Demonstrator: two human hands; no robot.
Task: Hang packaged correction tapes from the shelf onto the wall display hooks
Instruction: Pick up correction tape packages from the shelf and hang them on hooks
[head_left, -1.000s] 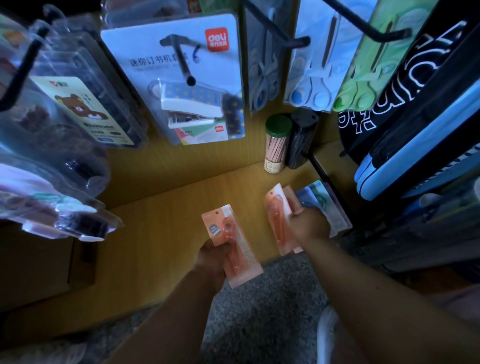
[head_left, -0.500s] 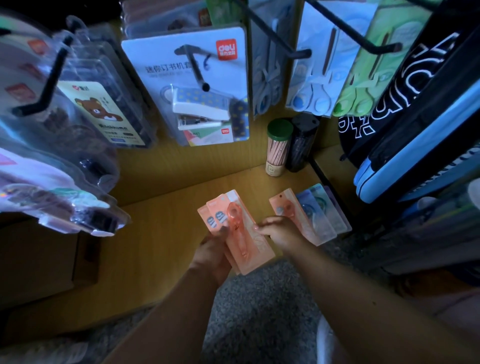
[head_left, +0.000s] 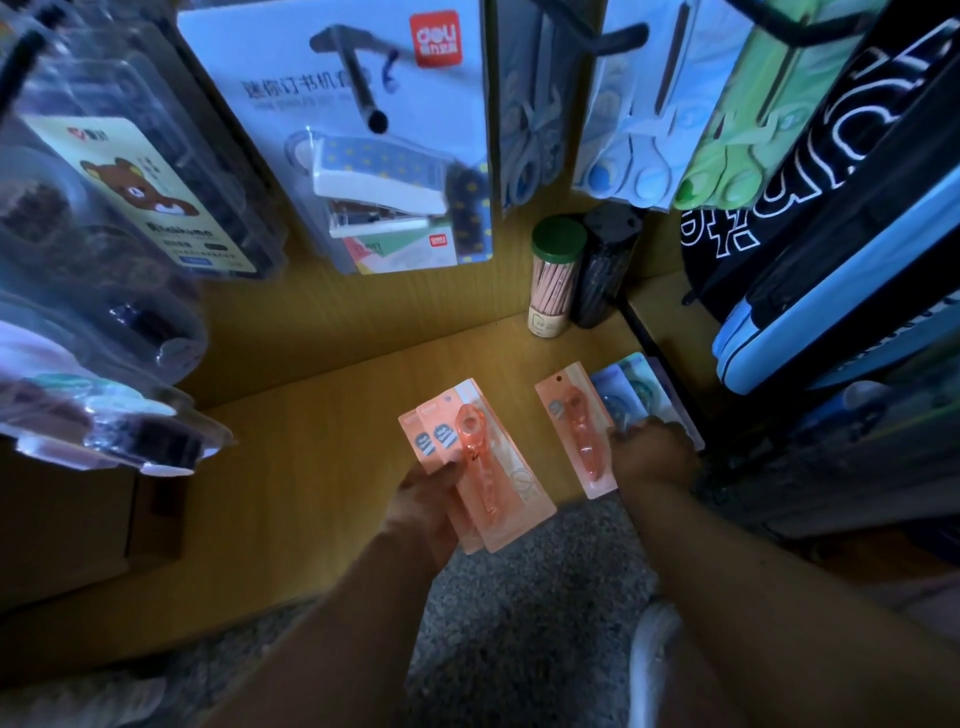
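My left hand (head_left: 426, 493) holds two stacked orange correction tape packs (head_left: 480, 462) over the front edge of the wooden shelf (head_left: 311, 467). To the right, another orange correction tape pack (head_left: 574, 431) lies flat on the shelf, overlapping a pile of blue and teal packs (head_left: 631, 387). My right hand (head_left: 652, 452) rests on that pile at the lower edge, fingers curled on the packs; its grip is partly hidden. Black wall hooks (head_left: 358, 88) stick out above, loaded with other goods.
A stapler pack (head_left: 374, 171) and scissors packs (head_left: 634, 130) hang above the shelf. Two tubes, one green-capped (head_left: 553, 275) and one black (head_left: 602, 265), stand at the back. Clear packs (head_left: 104, 208) crowd the left; bags (head_left: 831, 260) hang at right. Grey floor (head_left: 519, 597) lies below.
My right hand passed an orange pack to the left hand's stack, then moved back right to the pile on the shelf. The view moved closer.
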